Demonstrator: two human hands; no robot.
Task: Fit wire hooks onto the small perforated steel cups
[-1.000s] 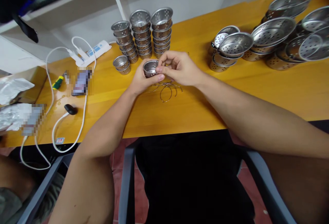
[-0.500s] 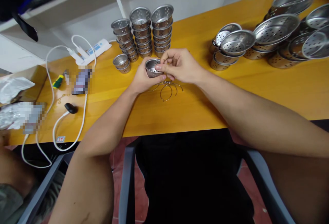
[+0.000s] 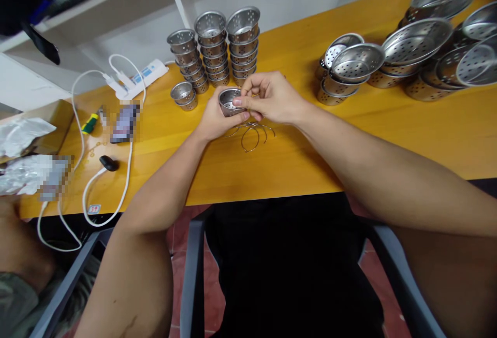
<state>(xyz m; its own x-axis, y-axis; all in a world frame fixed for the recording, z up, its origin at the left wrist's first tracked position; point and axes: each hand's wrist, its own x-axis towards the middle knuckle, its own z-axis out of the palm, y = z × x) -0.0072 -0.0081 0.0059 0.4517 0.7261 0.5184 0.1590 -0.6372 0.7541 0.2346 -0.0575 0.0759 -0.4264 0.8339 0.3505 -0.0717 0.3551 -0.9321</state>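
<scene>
Wooden table (image 3: pixel 295 167) is seen across the frame, with large perforated metal bowls (image 3: pixel 417 45) gathered at its upper right; their full number is hidden by overlap. Beside them, smaller cups (image 3: pixel 357 63) are piled in an uneven cluster. At upper centre, three tall stacks of cups (image 3: pixel 212 48) are lined up, mouths up, with one short stack of two (image 3: pixel 184 96) set at their lower left. One power strip (image 3: pixel 145 79) is seen at upper left. Near centre, one metal cup (image 3: pixel 230 107) is clamped between the thumb and fingers of the left hand (image 3: pixel 213 118); its mouth is turned up and its long axis is roughly upright. The right hand (image 3: pixel 272 99) is held at its right rim, thumb and forefinger close together; whether anything is pinched cannot be told. Thin wire loops (image 3: pixel 250 138) are laid just below, overlapping, their count unclear.
</scene>
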